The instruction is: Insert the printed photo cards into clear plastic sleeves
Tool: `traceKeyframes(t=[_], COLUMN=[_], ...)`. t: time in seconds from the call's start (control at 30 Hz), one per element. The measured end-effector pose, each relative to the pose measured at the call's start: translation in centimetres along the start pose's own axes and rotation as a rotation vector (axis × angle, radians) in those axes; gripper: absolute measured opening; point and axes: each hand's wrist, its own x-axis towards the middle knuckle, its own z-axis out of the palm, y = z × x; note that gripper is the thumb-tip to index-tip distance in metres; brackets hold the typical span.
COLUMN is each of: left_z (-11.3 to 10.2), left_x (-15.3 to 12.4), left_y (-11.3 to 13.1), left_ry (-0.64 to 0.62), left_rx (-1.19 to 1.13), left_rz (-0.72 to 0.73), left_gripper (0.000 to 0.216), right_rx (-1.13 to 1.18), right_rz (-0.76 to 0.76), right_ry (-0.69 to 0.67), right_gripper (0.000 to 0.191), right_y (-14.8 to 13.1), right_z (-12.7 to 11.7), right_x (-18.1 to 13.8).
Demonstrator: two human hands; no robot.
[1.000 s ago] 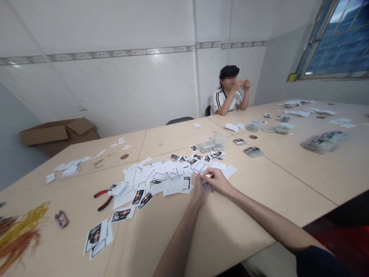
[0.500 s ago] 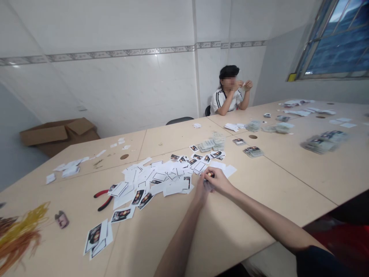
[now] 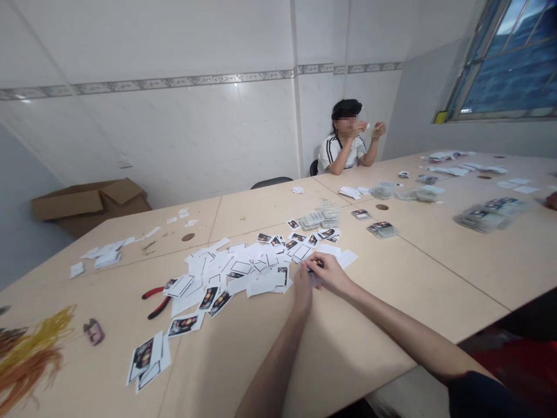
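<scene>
Close together above the table, my left hand (image 3: 303, 285) and my right hand (image 3: 331, 273) are both closed on one small dark printed card (image 3: 317, 263) with orange spots. The fingers cover most of it, and something pale and see-through shows beneath. Just left of my hands spreads a loose heap of white paper slips and printed cards (image 3: 256, 264). A few more printed cards (image 3: 185, 325) lie nearer the front left. Beyond the heap stand stacks of clear packets (image 3: 321, 216).
Red-handled pliers (image 3: 159, 302) lie left of the heap, near a small pinkish object (image 3: 93, 332) and yellow and orange cords (image 3: 37, 342). Card-filled packets (image 3: 489, 213) sit at right. Across the table a person (image 3: 343, 142) holds something small. A cardboard box (image 3: 91, 203) stands behind the table.
My left hand has turned slightly and its fingers have shifted over the card, which shows less now. Across the table, the person's hands have moved apart. A dark reddish shape appears at the right edge.
</scene>
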Motion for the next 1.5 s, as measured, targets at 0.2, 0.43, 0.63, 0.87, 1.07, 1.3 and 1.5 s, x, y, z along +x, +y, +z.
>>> traceKeyframes(t=[0.2, 0.43, 0.63, 0.87, 1.07, 1.3, 1.5], left_z=[-0.1, -0.1, -0.1, 0.0, 0.1, -0.1, -0.1], left_x=[-0.6, -1.0, -1.1, -1.2, -1.3, -1.0, -0.9], left_y=[0.6, 1.1, 1.1, 1.2, 1.5, 1.0, 0.9], left_ry=[0.005, 0.053, 0.085, 0.100, 0.101, 0.100, 0.113], left_rx=[0.071, 0.103, 0.113, 0.107, 0.090, 0.083, 0.066], left_rz=[0.089, 0.137, 0.149, 0.149, 0.164, 0.116, 0.105], left_gripper=[0.045, 0.041, 0.040, 0.038, 0.035, 0.042, 0.044], right_rx=[-0.039, -0.067, -0.096, -0.179, -0.176, -0.058, -0.034], right_rz=[-0.055, -0.099, -0.117, -0.165, -0.152, -0.094, -0.104], right_ry=[-0.001, 0.067, 0.078, 0.101, 0.104, 0.153, 0.156], right_gripper=[0.026, 0.024, 0.023, 0.021, 0.021, 0.023, 0.022], right_y=[-0.2, -1.0, -1.0, -1.0, -0.6, -0.2, -0.2], right_z=[0.2, 0.5, 0.7, 0.7, 0.8, 1.0, 1.0], right_x=[-0.2, -0.6, -0.8, -0.9, -1.0, -0.6, -0.7])
